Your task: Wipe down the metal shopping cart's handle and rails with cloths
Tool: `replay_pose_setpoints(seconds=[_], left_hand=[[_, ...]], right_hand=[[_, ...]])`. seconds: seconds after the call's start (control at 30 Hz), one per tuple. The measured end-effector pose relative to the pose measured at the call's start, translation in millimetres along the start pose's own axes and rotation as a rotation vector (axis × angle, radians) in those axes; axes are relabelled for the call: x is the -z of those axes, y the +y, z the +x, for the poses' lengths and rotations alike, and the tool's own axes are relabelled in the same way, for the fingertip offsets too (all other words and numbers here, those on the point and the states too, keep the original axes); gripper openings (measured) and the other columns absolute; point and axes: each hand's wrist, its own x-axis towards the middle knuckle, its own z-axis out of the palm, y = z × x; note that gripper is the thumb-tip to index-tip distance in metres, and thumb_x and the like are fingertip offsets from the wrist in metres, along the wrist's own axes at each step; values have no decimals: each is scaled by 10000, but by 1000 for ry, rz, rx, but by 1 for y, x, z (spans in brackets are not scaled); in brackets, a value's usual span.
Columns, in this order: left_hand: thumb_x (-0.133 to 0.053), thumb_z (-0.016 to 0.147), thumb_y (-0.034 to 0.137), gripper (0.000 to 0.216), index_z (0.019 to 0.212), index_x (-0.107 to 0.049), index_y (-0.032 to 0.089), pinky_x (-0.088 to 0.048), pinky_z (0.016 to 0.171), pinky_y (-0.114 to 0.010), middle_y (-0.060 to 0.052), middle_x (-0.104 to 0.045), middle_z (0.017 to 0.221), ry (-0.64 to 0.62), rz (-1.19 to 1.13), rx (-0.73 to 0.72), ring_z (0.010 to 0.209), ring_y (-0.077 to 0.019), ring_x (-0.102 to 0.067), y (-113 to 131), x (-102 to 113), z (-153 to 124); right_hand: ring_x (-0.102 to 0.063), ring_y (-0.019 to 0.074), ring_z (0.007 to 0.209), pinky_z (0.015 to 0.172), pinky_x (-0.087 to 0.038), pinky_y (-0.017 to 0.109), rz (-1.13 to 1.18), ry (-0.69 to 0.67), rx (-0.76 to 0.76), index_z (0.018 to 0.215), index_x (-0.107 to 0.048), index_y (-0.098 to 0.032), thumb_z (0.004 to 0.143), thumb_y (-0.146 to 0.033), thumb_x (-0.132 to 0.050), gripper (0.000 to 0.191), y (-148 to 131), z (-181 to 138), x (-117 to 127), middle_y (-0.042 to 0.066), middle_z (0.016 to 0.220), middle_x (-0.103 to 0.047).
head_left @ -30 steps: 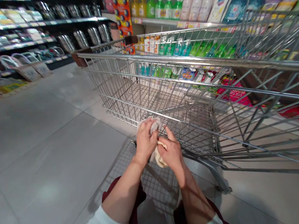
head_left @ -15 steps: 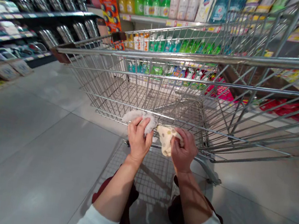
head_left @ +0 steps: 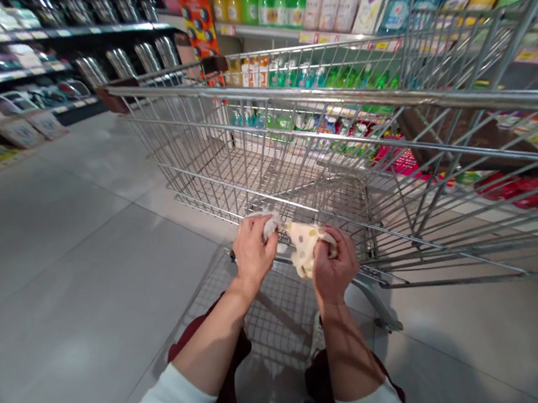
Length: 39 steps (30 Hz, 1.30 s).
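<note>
A person's left hand (head_left: pixel 254 252) curls its fingers around a whitish wad (head_left: pixel 271 225) while the right hand (head_left: pixel 336 269) pinches a spotted cream cloth (head_left: pixel 302 241) between thumb and fingers, near a metal shopping cart (head_left: pixel 284 99) on a tiled floor (head_left: pixel 60 278). Whether the cloth touches the cart cannot be told. Pump bottles (head_left: pixel 347 6) line a shelf (head_left: pixel 261 33) beyond.

A second ago the hands were close together; now the right hand (head_left: pixel 336 265) has drawn away from the left hand (head_left: pixel 253 250). The spotted cream cloth (head_left: pixel 304 242), which hung crumpled below the right hand, now spreads into the gap — its spots showing. The whitish wad (head_left: pixel 271 226), stretched out leftward half a second ago, has been gathered in — bunched at the left hand's fingers.
</note>
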Motion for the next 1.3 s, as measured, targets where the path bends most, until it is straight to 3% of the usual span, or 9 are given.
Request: replay_pose_setpoints(seconds=[0.1, 0.17, 0.5, 0.6, 0.7, 0.77, 0.9, 1.17, 1.3], left_hand=[[-574, 895, 230, 334, 1220, -634, 181, -471, 1019, -404, -121, -617, 1206, 186, -125, -150, 1146, -237, -580, 10, -4, 4], [-569, 892, 218, 372, 1258, -617, 180, -456, 1040, -412, -131, -591, 1276, 195, -135, -212, 1191, -244, -560, 15, -7, 6], [-580, 812, 127, 369, 1155, -694, 204, -534, 871, -405, -119, -668, 1145, -296, 107, 12, 1052, -289, -610, 2, -2, -6], [-554, 826, 136, 368, 1169, -676, 187, -522, 904, -393, -108, -657, 1095, -115, -6, -33, 1040, -259, -609, 4, -2, -5], [-525, 866, 169, 376, 1223, -643, 181, -467, 1017, -399, -119, -609, 1206, 126, -136, -210, 1147, -242, -572, 13, -3, 0], [-525, 885, 188, 389, 1260, -625, 178, -435, 1067, -407, -133, -568, 1294, 152, -175, -293, 1223, -248, -538, 19, -5, 2], [-537, 895, 180, 391, 1274, -632, 185, -447, 1067, -414, -134, -578, 1325, 32, -137, -247, 1235, -259, -538, 25, -8, 0], [-613, 850, 159, 347, 1190, -671, 199, -521, 954, -445, -129, -671, 1244, -362, 51, -16, 1151, -320, -602, 19, -4, -11], [-607, 788, 129, 367, 1146, -619, 205, -545, 858, -419, -98, -703, 1073, -341, 5, 125, 1036, -305, -652, 18, -2, -7]], right_hand=[[-703, 186, 1037, 950, -558, 328, -3, -142, -83, 873, -748, -247, 776, -204, -568, 209, 1, 0, 0, 39, 1101, -759], [-694, 193, 1093, 972, -554, 330, 12, -238, -130, 842, -752, -255, 750, -221, -580, 198, 2, 1, 2, 37, 1174, -747], [-669, 213, 1197, 983, -559, 352, 66, -414, -19, 832, -724, -264, 770, -217, -588, 157, 8, 8, 12, 29, 1102, -768], [-671, 203, 1191, 977, -557, 340, 68, -374, -8, 866, -719, -245, 777, -197, -574, 177, 7, 6, 8, 53, 1176, -747], [-674, 196, 1183, 978, -557, 336, 52, -348, 18, 884, -718, -235, 780, -178, -552, 204, 8, 3, 5, 68, 1189, -741], [-674, 192, 1184, 992, -554, 340, 23, -334, 27, 911, -723, -230, 788, -171, -536, 232, 9, 1, 4, 78, 1208, -735], [-679, 188, 1178, 1010, -552, 344, -23, -326, 33, 936, -732, -230, 799, -175, -536, 245, 12, -3, 6, 81, 1230, -730], [-696, 200, 1140, 982, -574, 348, -53, -297, 41, 900, -724, -241, 790, -177, -564, 205, 11, -3, 2, 62, 1163, -751], [-711, 188, 1082, 974, -577, 339, -141, -227, 147, 939, -710, -244, 831, -162, -536, 220, 11, -4, 1, 66, 1109, -759]])
